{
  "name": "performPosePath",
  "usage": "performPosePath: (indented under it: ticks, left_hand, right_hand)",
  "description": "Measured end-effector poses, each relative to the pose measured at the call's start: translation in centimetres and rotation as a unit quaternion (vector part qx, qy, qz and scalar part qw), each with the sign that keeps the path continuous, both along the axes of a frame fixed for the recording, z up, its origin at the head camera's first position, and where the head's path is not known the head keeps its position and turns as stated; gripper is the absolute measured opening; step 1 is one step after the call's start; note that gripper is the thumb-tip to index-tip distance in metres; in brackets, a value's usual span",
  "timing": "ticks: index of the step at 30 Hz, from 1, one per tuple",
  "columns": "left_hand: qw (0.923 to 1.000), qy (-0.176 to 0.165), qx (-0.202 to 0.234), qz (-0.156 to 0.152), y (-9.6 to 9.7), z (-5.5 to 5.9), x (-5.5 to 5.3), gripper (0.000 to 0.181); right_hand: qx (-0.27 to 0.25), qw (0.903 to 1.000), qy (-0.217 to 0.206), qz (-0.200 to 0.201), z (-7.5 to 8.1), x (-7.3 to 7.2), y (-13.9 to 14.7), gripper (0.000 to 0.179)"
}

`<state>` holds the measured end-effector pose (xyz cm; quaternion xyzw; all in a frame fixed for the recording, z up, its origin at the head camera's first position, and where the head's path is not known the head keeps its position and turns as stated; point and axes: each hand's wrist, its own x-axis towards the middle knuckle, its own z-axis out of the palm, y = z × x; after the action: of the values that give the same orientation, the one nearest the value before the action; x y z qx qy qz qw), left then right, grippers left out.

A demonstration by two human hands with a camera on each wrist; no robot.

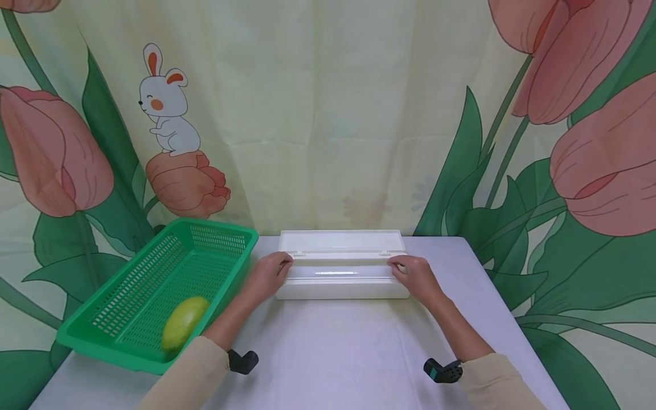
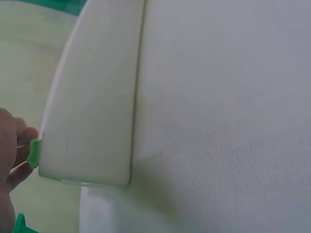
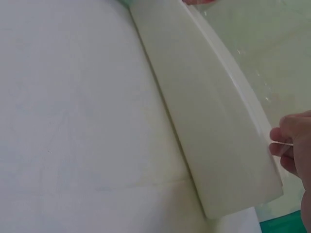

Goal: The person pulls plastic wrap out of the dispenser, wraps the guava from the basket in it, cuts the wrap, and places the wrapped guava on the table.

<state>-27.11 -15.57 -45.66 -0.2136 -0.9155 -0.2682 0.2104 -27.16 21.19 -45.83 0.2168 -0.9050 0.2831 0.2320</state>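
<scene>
A long white cling film dispenser lies crosswise on the table in the head view, its lid tipped back. Shiny clear cling film spans its opening. At the left end my left hand pinches the film's edge between thumb and fingers. A small green piece shows by those fingertips in the left wrist view. My right hand pinches the film at the right end; in the right wrist view a thin pale edge shows between its fingers.
A green slotted basket stands on the left of the table, with a yellow-green melon in its near end. A white cloth covers the table. Behind it hangs a curtain printed with tulips and a rabbit.
</scene>
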Motion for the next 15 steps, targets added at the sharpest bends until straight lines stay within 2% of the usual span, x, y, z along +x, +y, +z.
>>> performPosePath:
  ticks: [11,15]
  left_hand:
    - [0.9991,0.038,0.015,-0.01,-0.03,0.26,0.33,0.008]
    - [0.9993,0.033,0.012,-0.011,-0.07,0.5,0.62,0.008]
  right_hand:
    - [-0.036,0.9988,0.029,0.016,0.08,0.43,0.23,0.014]
    - [-0.039,0.9983,0.04,0.016,0.17,0.45,0.32,0.014]
